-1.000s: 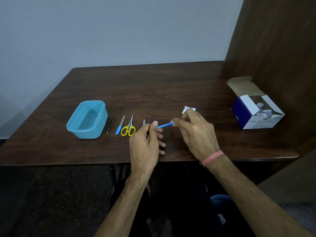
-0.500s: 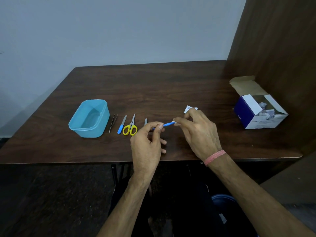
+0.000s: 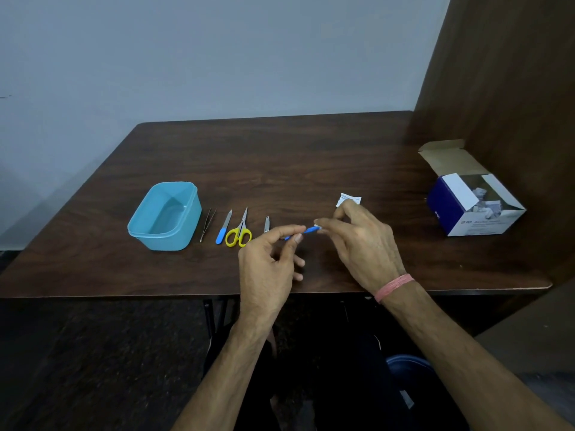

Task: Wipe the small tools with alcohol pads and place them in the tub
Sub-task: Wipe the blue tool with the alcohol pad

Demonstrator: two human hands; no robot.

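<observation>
Head view: near the tabletop's front edge, left hand (image 3: 267, 262) pinches a blue tool (image 3: 303, 232); right hand (image 3: 361, 244) pinches a white pad (image 3: 318, 227) on its tip.

Dim, even indoor light with a cool cast; the grey wall (image 3: 217, 57) is flat and unshadowed. The dark wood worktop (image 3: 280, 157) carries a faint sheen at 12 o'clock and no hard glare. Soft shadows lie beneath both hands. Below the worktop edge, toward 6 o'clock, the picture falls near black. Wide-angle bowing curves the worktop edges at 3 and 9 o'clock. Detail is slightly soft throughout.
</observation>
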